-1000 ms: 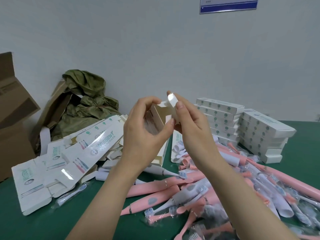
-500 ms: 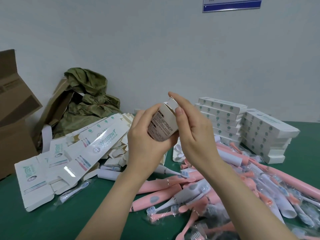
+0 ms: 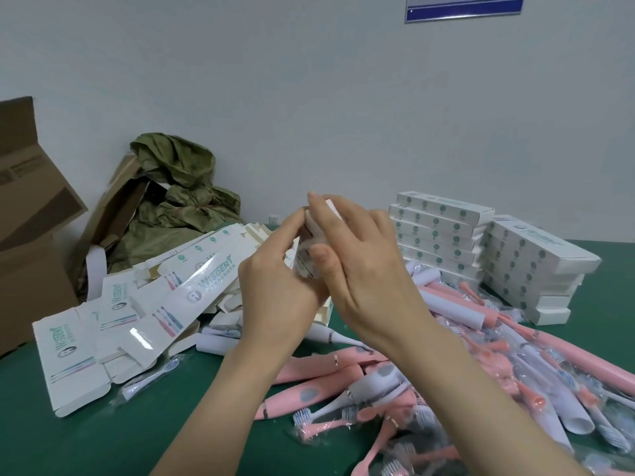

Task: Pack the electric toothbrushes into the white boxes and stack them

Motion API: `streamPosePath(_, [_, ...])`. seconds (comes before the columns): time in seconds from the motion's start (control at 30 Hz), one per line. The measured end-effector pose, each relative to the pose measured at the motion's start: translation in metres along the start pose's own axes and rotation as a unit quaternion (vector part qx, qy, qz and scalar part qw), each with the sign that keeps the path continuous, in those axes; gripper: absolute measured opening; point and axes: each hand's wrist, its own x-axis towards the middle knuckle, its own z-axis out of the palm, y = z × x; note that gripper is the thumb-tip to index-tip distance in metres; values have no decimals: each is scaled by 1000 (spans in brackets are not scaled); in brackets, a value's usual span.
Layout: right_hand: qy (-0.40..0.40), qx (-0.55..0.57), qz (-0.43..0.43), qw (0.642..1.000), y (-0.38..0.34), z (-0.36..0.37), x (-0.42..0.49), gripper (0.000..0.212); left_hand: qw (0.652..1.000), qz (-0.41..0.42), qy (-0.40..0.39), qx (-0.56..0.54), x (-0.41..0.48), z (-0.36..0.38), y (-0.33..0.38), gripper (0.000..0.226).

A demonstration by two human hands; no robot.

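Both hands hold one white box (image 3: pixel 311 231) up above the green table (image 3: pixel 68 438). My left hand (image 3: pixel 278 286) grips its lower body from the left. My right hand (image 3: pixel 360 266) covers its upper end, fingers over the end flap and thumb pressed on the near face. Most of the box is hidden between the hands. A heap of pink and grey electric toothbrushes (image 3: pixel 395 383) in clear wrap lies below and to the right. Flat unfolded white boxes (image 3: pixel 147 304) lie in a pile at the left. Two stacks of packed white boxes (image 3: pixel 443 235) stand at the back right.
A brown cardboard carton (image 3: pixel 31 218) stands at the far left edge. Crumpled green wrapping in a torn carton (image 3: pixel 178 207) leans on the white wall behind the flat boxes. Rolled white leaflets (image 3: pixel 220 341) lie among the toothbrushes.
The box's open end flaps have been folded in; my right hand moved down over the end and now covers it. Both hands shifted slightly together.
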Motion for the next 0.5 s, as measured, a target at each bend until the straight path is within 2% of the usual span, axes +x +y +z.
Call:
streamPosePath(0.07, [-1, 89, 8, 996, -1, -1, -1, 53, 1000, 1, 14, 12, -1, -7, 1, 47])
streamPosePath(0.1, [11, 160, 44, 986, 1, -1, -2, 46, 1000, 7, 24, 6, -1, -13, 1, 53])
streamPosePath(0.17, [60, 263, 170, 948, 8, -2, -2, 35, 997, 33, 39, -52, -2, -29, 0, 60])
streamPosePath(0.23, [66, 252, 304, 916, 24, -2, -2, 33, 989, 46, 38, -134, -6, -50, -4, 61])
streamPosePath(0.3, [-16, 232, 407, 883, 38, 0, -4, 46, 976, 19, 30, -216, -16, -68, -11, 67])
streamPosePath(0.37, [-86, 315, 482, 813, 44, 6, -4, 49, 952, -51, 27, -300, -28, -79, -20, 90])
streamPosePath(0.43, [-134, 444, 527, 712, 45, 10, -5, 32, 925, -115, 32, -360, -35, -84, -28, 118])
streamPosePath(0.47, [-143, 493, 536, 671, 44, 11, -6, 25, 918, -131, 34, -372, -36, -86, -32, 122])
streamPosePath(0.5, [-137, 520, 540, 648, 44, 11, -6, 21, 918, -141, 30, -370, -35, -88, -36, 117])
